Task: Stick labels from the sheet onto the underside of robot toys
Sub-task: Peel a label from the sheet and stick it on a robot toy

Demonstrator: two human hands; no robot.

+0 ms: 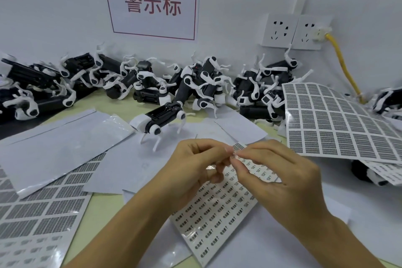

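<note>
Worker's left hand (196,164) and right hand (275,172) meet over the table, fingertips of both pinching a small label (238,147) above the label sheet (214,206). One robot toy (162,118) stands just behind; more toys (202,81) heaped by wall w/ sign (152,0).

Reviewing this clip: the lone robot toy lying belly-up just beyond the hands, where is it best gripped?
Probably across the black body of the robot toy, coming from above. It lies with its legs and recessed underside up, so a grip on the flanks between the leg pairs avoids the thin white legs and keeps the underside clear.
</note>
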